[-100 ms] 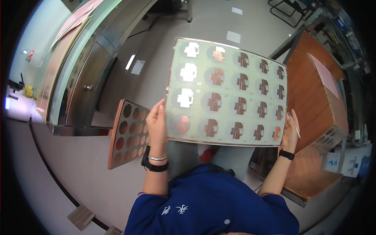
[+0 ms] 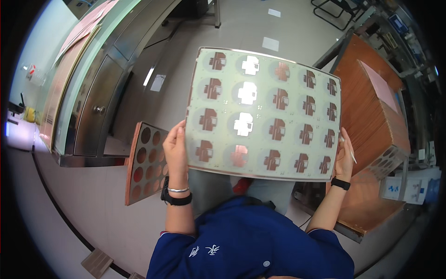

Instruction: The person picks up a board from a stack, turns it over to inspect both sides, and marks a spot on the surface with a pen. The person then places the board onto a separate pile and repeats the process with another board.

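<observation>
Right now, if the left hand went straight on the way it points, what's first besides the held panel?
Way looks free as far as the picture shows: from the left hand, it runs up near the left edge of the panel, with floor behind; depth is unclear.

Dark navy-blue short-sleeved fabric shirt (image 2: 246, 232), white stitched-looking lettering (image 2: 212, 250) on the left chest, plus a small round pale button (image 2: 266, 263) lower down. Thin white-and-red trim (image 2: 166, 233) at the left sleeve's edge, nice touch. Left wrist's got a shiny silver bangle (image 2: 178, 189) and a chunky black watch-style band (image 2: 179, 200); right's just a slim black wristband (image 2: 340, 184). Light grey trousers (image 2: 209, 186) too.
</observation>
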`<state>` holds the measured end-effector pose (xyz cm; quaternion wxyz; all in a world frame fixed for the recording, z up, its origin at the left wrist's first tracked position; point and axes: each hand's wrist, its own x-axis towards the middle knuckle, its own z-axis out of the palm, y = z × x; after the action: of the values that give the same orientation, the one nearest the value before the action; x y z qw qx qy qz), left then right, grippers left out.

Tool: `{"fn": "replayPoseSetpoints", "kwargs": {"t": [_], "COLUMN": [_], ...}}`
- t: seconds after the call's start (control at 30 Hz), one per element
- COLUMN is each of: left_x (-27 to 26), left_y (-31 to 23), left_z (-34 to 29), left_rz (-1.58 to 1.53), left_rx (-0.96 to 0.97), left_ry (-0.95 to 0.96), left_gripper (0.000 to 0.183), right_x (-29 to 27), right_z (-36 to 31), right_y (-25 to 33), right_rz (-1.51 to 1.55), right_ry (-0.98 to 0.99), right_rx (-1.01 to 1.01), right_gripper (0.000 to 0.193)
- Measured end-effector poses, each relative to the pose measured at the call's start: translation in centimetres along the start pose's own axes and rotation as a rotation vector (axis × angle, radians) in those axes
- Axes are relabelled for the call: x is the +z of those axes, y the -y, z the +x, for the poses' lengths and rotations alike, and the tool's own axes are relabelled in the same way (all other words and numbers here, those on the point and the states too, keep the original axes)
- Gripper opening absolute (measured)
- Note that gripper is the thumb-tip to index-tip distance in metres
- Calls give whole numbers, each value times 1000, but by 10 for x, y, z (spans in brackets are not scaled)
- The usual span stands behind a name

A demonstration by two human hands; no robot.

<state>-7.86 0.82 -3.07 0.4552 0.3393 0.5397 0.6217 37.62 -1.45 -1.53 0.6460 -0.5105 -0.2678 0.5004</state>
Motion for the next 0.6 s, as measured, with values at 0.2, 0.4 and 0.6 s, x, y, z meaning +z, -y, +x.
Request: {"fn": "replayPoseSetpoints", "kwargs": {"t": [0.2,0.4,0.6], "left_x": [-25,-11,90], "left_y": [-19,-40,-22], "left_z": [9,13,-45], "left_rz": [-34,-888,-800], "left_rx": [-60,-21,-32], "left_ry": [271,325,342], "left_gripper": [36,63,51], "right_x": [1,28,95], "right_z": [-5,-9,-39], "right_y": [7,-7,-41], "right_rz": [68,352,421], "right_ry": [185,58,127], "right_rx": [63,109,33], "right_gripper": [36,37,41]}}
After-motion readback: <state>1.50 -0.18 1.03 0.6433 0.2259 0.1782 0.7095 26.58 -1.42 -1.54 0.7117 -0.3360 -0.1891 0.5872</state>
